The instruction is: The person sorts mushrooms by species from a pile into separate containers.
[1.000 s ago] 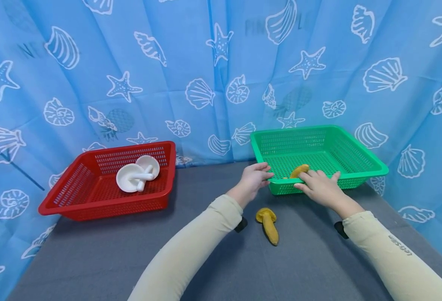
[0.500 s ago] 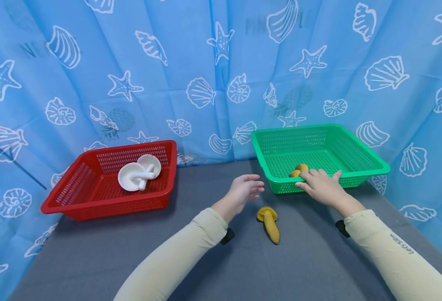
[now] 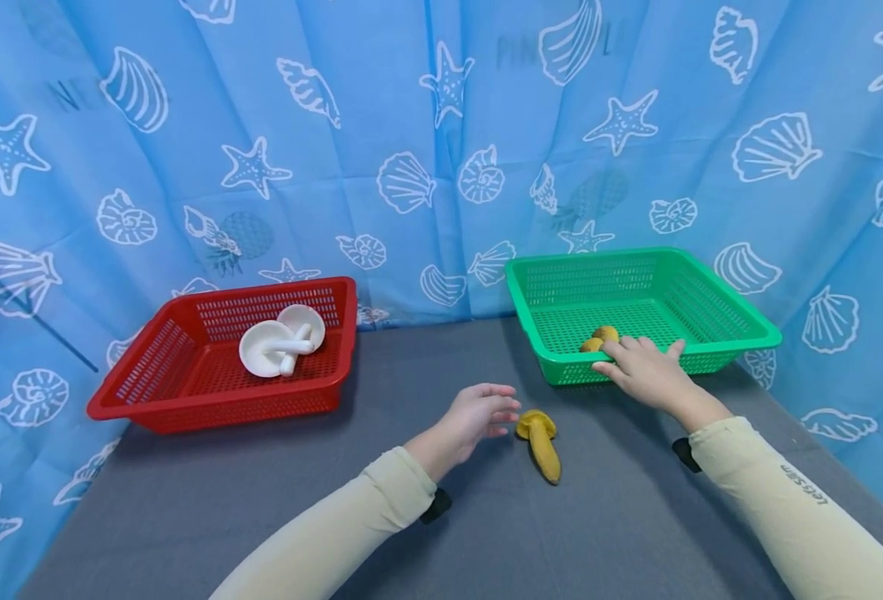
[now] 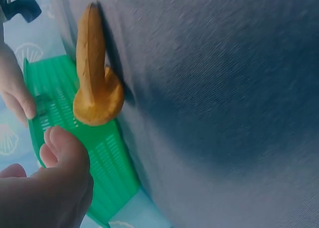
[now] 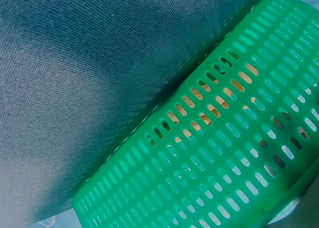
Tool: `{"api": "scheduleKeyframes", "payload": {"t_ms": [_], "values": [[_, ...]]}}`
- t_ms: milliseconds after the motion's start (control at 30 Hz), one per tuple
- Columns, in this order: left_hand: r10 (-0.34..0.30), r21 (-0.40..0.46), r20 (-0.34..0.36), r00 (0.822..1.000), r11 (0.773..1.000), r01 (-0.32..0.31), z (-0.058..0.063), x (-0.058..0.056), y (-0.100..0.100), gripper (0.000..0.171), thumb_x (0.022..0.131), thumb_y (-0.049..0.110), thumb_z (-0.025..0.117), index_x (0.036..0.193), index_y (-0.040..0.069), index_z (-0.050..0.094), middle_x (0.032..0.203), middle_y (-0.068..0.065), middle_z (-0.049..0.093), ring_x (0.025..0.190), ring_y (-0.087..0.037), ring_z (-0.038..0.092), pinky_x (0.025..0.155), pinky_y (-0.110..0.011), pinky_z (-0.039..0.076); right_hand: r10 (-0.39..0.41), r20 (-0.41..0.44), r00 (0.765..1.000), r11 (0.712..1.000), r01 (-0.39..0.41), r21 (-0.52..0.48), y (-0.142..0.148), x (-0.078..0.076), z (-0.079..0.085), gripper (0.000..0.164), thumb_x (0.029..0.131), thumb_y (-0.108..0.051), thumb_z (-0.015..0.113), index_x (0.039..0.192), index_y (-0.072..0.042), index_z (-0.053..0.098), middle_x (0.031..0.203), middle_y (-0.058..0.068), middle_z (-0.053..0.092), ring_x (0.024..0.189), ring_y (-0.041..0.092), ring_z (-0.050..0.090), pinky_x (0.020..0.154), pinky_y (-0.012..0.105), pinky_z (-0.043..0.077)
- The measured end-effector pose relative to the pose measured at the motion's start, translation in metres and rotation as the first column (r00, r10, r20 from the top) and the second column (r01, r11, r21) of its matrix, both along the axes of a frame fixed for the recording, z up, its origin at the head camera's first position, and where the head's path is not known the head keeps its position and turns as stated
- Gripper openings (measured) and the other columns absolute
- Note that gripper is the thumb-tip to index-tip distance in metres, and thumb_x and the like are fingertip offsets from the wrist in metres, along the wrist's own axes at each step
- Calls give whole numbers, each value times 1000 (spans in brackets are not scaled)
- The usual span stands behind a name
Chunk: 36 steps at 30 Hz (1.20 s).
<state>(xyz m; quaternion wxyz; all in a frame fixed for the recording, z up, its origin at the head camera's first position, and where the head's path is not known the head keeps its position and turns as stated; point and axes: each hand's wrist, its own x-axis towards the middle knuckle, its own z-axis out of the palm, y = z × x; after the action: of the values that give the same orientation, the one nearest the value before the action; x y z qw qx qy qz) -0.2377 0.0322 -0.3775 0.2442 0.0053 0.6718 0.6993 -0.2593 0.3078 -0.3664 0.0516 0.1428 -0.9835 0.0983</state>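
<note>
On the grey cloth lies a yellow mushroom (image 3: 540, 446), its cap toward the green basket and its stem toward me. My left hand (image 3: 479, 421) hovers just left of the cap, fingers loosely bent and apart from it; in the left wrist view the fingertips (image 4: 62, 143) show close to the cap. My right hand (image 3: 651, 375) holds the front rim of the green plastic basket (image 3: 711, 346), fingers over the edge and thumb on the outside. Inside, yellow-brown mushrooms (image 3: 600, 337) lie against the front wall, partly hidden, glimpsed through the slots in the right wrist view.
To the left stands a red plastic basket (image 3: 223, 408) holding white mushrooms (image 3: 279, 340). Behind both baskets hangs a blue curtain (image 3: 411, 250) with shell and starfish prints. The grey-covered table (image 3: 261, 483) stretches between the baskets and toward me.
My left hand has drawn back from the green basket's rim, down and left toward the mushroom on the cloth. A mushroom in the basket has settled by the front wall. The right hand stays put.
</note>
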Motion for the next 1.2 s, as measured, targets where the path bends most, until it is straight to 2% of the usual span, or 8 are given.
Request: {"api": "scheduleKeyframes", "payload": {"t_ms": [133, 300, 600, 767, 967, 1200], "values": [[-14, -24, 21, 1000, 1000, 14, -6, 5, -2, 29, 99, 10, 54, 126, -2, 58, 106, -10, 67, 87, -16, 64, 75, -29, 50, -2, 1, 1000, 1000, 2, -1, 0, -1, 0, 25, 99, -33, 56, 104, -8, 58, 91, 11, 55, 93, 43, 50, 84, 87, 0], [-29, -37, 39, 999, 999, 30, -13, 14, -4, 27, 98, 9, 55, 123, -1, 59, 105, -11, 67, 88, -16, 65, 75, -30, 51, -7, 6, 1000, 1000, 7, -8, 0, -1, 0, 23, 99, -33, 56, 97, -11, 56, 85, 8, 52, 89, 40, 50, 84, 87, 0], [-40, -32, 68, 997, 999, 43, -23, 21, -4, 29, 98, 10, 55, 124, -1, 57, 111, -13, 65, 90, -17, 64, 77, -32, 51, -1, 3, 1000, 1000, 1, -2, -1, 1, 2, 32, 99, -32, 55, 116, -4, 58, 101, 17, 57, 98, 46, 50, 84, 87, 0], [-62, -29, 87, 994, 997, 65, -29, 24, -3, 31, 98, 11, 57, 126, -2, 56, 113, -12, 65, 90, -16, 64, 81, -34, 52, 1, 6, 1000, 1000, -1, -6, -1, 1, 2, 32, 99, -32, 55, 115, -4, 58, 101, 17, 57, 99, 46, 50, 84, 87, 0], [-74, -63, 102, 992, 995, 81, -32, 28, 3, 34, 96, 11, 60, 127, -2, 56, 109, -9, 66, 91, -19, 66, 83, -37, 52, -4, 4, 1000, 1000, 4, 1, 0, 1, 1, 34, 99, -34, 54, 115, -4, 58, 101, 17, 57, 98, 45, 50, 84, 87, 0], [-76, -68, 105, 992, 994, 83, -35, 28, 11, 38, 95, 9, 62, 129, -5, 53, 106, -11, 67, 96, -23, 67, 85, -39, 52, -7, -1, 1000, 1000, 7, 2, -2, 0, 1, 28, 99, -34, 55, 108, -7, 58, 98, 16, 57, 96, 45, 50, 84, 87, 1]]}}
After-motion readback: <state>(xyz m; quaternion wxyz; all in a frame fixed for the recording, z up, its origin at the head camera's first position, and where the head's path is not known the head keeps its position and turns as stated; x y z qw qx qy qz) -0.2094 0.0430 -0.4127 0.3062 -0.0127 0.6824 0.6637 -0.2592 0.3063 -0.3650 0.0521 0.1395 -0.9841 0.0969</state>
